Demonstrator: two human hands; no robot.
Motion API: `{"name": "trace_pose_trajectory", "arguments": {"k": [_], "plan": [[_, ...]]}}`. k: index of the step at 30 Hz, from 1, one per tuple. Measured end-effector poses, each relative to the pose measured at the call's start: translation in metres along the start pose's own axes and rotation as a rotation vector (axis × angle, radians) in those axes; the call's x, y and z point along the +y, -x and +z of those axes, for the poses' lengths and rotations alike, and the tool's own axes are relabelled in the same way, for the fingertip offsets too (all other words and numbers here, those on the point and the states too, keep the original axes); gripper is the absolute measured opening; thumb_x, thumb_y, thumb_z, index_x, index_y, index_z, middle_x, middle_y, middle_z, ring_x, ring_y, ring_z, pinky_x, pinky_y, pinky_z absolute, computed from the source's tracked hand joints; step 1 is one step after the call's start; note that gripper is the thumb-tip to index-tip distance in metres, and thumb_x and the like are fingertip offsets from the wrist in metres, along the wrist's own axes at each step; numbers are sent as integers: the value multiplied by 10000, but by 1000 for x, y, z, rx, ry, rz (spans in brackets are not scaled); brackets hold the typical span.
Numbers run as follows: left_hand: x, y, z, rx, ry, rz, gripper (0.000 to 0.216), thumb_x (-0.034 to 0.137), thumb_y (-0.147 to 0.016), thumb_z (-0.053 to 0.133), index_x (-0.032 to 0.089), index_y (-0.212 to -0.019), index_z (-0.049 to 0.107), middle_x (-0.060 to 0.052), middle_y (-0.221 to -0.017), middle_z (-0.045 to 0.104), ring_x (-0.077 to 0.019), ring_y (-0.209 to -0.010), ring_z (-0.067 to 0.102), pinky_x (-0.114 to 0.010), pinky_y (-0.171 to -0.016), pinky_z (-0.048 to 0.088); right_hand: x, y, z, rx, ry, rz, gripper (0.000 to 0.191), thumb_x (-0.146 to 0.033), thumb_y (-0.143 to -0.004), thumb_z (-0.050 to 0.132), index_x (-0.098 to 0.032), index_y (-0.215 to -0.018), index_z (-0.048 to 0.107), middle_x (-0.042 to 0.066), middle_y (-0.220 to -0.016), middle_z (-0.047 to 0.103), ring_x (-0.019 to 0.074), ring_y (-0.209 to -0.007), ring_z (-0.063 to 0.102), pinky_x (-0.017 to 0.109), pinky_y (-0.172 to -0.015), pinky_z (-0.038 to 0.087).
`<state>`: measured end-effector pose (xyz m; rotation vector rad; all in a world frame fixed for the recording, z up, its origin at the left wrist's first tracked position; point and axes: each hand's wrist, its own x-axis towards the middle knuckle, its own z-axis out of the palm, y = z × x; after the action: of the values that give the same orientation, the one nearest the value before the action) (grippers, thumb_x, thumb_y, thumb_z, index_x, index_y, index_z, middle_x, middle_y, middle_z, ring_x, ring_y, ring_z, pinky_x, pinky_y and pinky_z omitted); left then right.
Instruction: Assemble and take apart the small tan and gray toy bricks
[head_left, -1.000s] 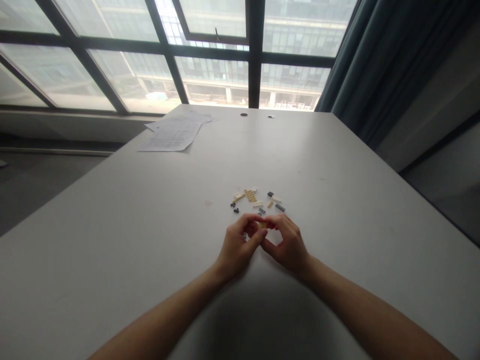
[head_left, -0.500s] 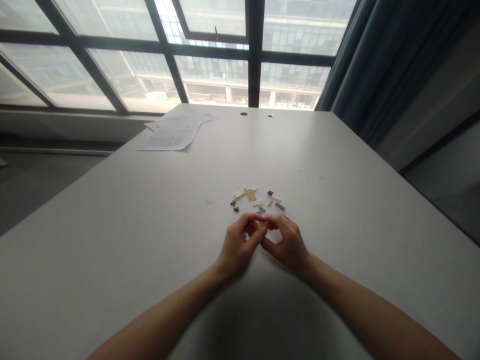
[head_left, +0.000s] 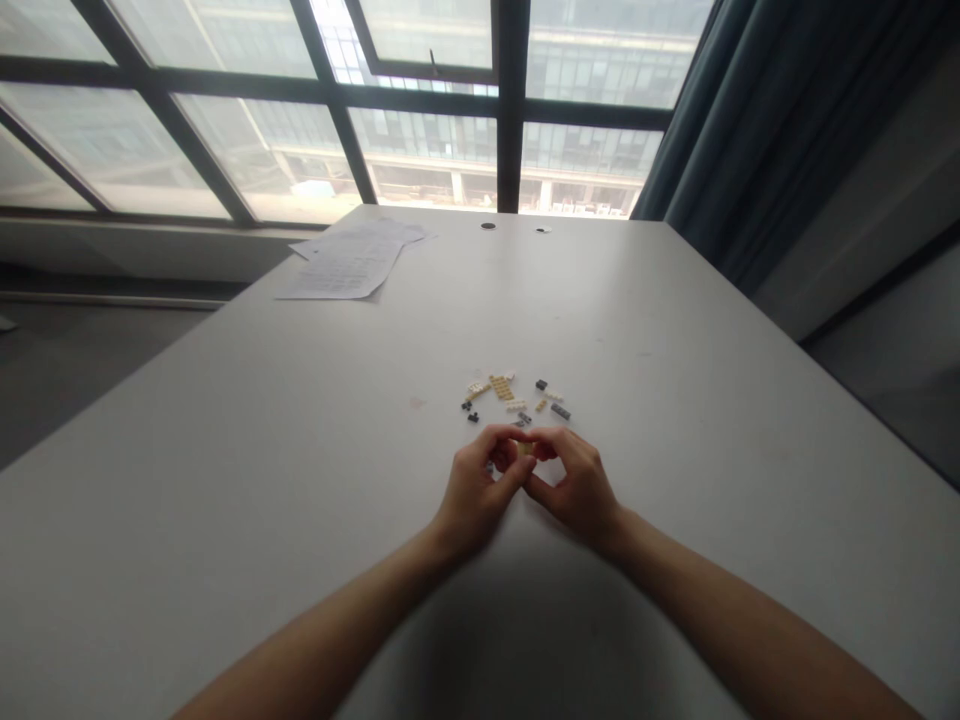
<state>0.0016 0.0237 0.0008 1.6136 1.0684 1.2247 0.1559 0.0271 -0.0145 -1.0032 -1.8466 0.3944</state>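
My left hand [head_left: 478,490] and my right hand [head_left: 574,488] meet over the white table [head_left: 225,480], fingertips pinched together on a small tan brick piece [head_left: 525,448] between them. Both hands are closed on it. Just beyond the fingers lies a scatter of small toy bricks: a tan studded plate [head_left: 501,387], cream pieces [head_left: 516,405], a grey piece [head_left: 560,411] and tiny dark pieces [head_left: 469,411]. Most of the held piece is hidden by my fingers.
Printed paper sheets [head_left: 349,262] lie at the far left of the table. Two small round dark spots [head_left: 488,226] sit near the far edge by the window. A dark curtain [head_left: 750,130] hangs at the right.
Almost nothing differs; my hands stay pinched on the tan piece, and the view has shifted very slightly.
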Motion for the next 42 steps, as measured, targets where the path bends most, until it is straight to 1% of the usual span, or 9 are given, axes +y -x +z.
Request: {"name": "trace_pose_trajectory", "arguments": {"k": [5,20,24,26,29,32,35,38,42], "plan": [[-1,0,-1,19,-57,18,285,196,-744,712,193,-1007,602,21,-741,600,-120,-686,548,-237,-672,448,-2,-2,-2,53,20,11,251,-180,-752,686,-215,-972,572,18,-839,613,172,-749,569,305,-697,489],[5,-8,-8,3,-14,-25,233,228,-790,675,175,-1016,661,-12,-788,675,-131,-714,600,-243,-688,476,-2,-4,-5,20,-65,48,288,-220,-825,655,-233,-1109,609,37,-911,636,171,-775,571,314,-705,493],[8,-14,-21,112,-38,-17,183,283,-825,645,178,-972,669,-25,-840,684,-141,-748,610,-260,-711,481,2,-6,-10,65,-142,152,320,-210,-755,714,-239,-1063,632,12,-852,612,159,-735,528,311,-702,457],[10,-14,-33,199,-52,1,172,301,-829,643,184,-954,664,-24,-852,682,-147,-762,614,-271,-725,484,3,-10,-13,142,-276,291,324,-214,-712,746,-242,-1018,644,-10,-792,581,144,-692,490,297,-679,432],[11,-6,-53,259,-142,60,142,296,-833,638,190,-925,659,-15,-833,673,-147,-761,614,-270,-722,480,0,-17,-20,228,-818,630,197,-305,-709,743,-227,-852,633,-34,-704,511,112,-598,425,256,-572,384],[7,7,-69,246,-274,109,103,268,-839,625,189,-898,654,-5,-802,654,-137,-740,601,-258,-703,471,-6,-24,-26,120,-1388,859,220,-389,-741,704,-199,-758,595,-36,-668,465,97,-566,404,232,-526,365],[2,18,-74,211,-359,138,81,245,-847,607,185,-889,641,-1,-789,636,-130,-727,586,-251,-693,467,-9,-26,-29,4,-1565,892,235,-403,-755,685,-183,-787,609,-30,-675,469,96,-588,427,230,-548,391],[-3,22,-73,177,-423,169,75,232,-851,593,186,-895,631,0,-783,622,-127,-711,569,-247,-681,461,-4,-25,-31,-34,-1452,879,235,-400,-729,684,-186,-780,600,-23,-698,494,102,-595,446,244,-559,408],[-7,20,-70,139,-488,205,82,228,-854,576,191,-905,628,-6,-786,621,-129,-708,559,-247,-678,460,7,-18,-41,-96,-871,787,306,-311,-646,735,-198,-896,598,-20,-751,562,114,-614,489,259,-587,423]]}}
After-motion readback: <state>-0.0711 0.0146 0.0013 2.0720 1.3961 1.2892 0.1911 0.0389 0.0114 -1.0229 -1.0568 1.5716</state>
